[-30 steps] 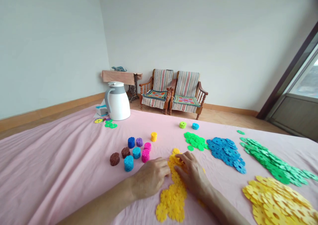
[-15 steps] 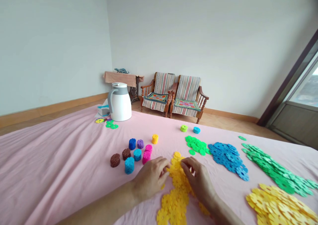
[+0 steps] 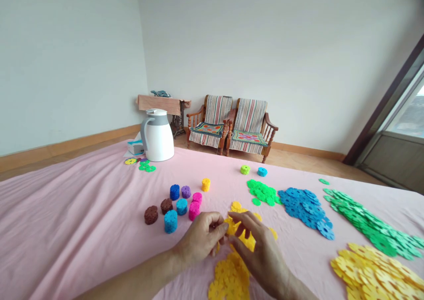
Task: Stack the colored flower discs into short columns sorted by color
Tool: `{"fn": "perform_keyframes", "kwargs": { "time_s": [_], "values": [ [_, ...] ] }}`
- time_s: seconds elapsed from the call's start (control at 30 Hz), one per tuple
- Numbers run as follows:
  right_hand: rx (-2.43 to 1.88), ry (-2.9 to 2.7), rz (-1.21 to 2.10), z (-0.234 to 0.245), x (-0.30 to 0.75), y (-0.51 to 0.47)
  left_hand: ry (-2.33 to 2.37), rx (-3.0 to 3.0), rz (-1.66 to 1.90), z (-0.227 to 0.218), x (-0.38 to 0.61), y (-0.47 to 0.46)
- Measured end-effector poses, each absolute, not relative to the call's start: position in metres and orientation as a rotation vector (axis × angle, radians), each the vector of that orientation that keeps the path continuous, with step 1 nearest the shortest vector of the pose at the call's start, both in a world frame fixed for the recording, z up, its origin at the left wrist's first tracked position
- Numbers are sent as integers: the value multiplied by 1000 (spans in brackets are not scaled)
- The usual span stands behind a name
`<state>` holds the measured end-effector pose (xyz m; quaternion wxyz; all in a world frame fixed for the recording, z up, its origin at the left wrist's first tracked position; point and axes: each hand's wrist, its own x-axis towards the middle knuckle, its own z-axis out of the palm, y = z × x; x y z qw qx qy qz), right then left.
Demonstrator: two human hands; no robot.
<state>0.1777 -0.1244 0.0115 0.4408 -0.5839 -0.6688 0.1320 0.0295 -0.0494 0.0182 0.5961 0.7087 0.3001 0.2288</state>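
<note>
My left hand (image 3: 206,237) is closed, thumb and forefinger pinched together over the left side of a yellow pile of flower-shaped plastic discs (image 3: 230,275). What it holds is hidden behind its fingers. Close beside it, my right hand (image 3: 256,247) hovers over the same pile, thumb and fingers curved and apart; I see nothing held in it. Left of my hands stand small stacks of similar discs: pink (image 3: 194,210), light blue (image 3: 171,221), brown (image 3: 151,215), dark blue (image 3: 174,192), purple (image 3: 186,191) and yellow (image 3: 206,184).
Loose heaps of bright green (image 3: 261,191), blue (image 3: 306,209), darker green (image 3: 367,225) and yellow discs (image 3: 377,273) spread rightward. Lime (image 3: 245,169) and blue stacks (image 3: 262,172) stand farther back. A white jug (image 3: 159,138) stands on the pink cloth (image 3: 82,211) beside a tissue box (image 3: 135,148).
My right hand has moved left, its fingers spreading, and its fingertips are now close to my left hand. My left hand stays closed in nearly the same place.
</note>
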Motion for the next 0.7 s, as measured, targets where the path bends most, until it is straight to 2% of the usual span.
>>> {"fn": "perform_keyframes", "kwargs": {
  "time_s": [0.33,0.7],
  "values": [
    [-1562,-1644,254,11,182,-118,754,1731,613,13,30,-52],
    [-1664,-1625,258,24,177,-33,808,2073,684,18,4,-57]
  ]
}}
